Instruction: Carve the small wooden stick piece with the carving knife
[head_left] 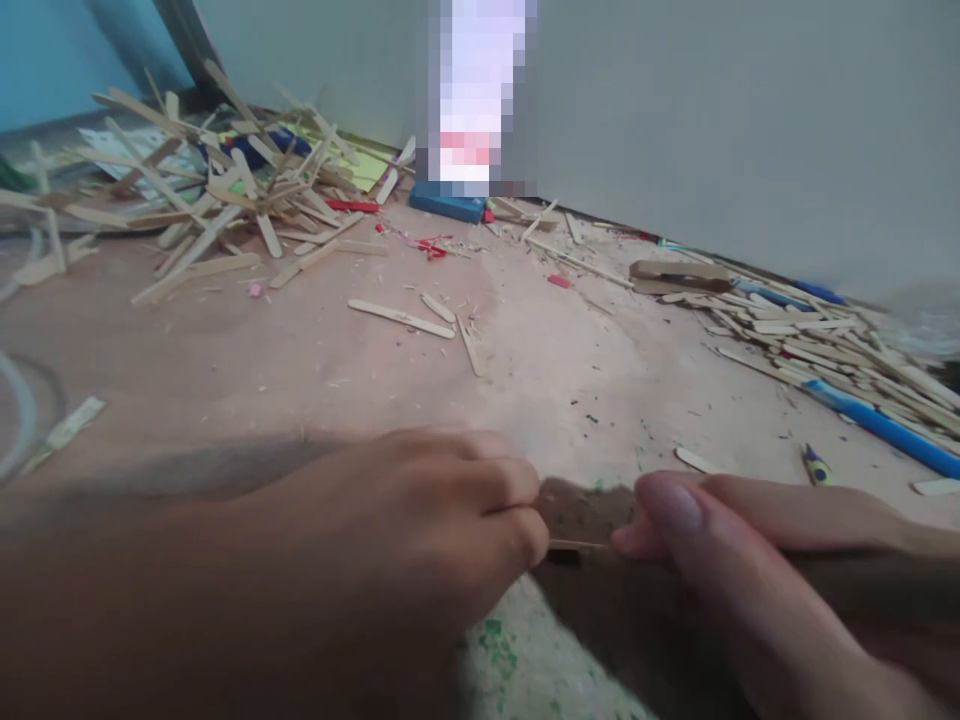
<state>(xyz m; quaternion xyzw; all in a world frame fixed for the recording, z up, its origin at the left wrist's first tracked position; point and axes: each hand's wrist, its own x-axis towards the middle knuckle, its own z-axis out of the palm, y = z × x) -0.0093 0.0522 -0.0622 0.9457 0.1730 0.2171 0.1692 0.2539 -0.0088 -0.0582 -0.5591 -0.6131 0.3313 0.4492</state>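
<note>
My left hand [420,530] is closed into a fist near the bottom middle, pinching one end of a thin wooden stick [577,545]. My right hand [720,545] comes in from the right, and its thumb and fingers pinch the other end of the same stick. The two hands nearly touch. Both rest low over the tabletop [555,370], and most of the stick is hidden between the fingers.
A heap of wooden craft sticks [202,190] lies at the back left, another pile [817,345] at the right by the wall. A blue pen [885,430], a blue box [448,205], loose sticks [401,318], red scraps and shavings lie scattered.
</note>
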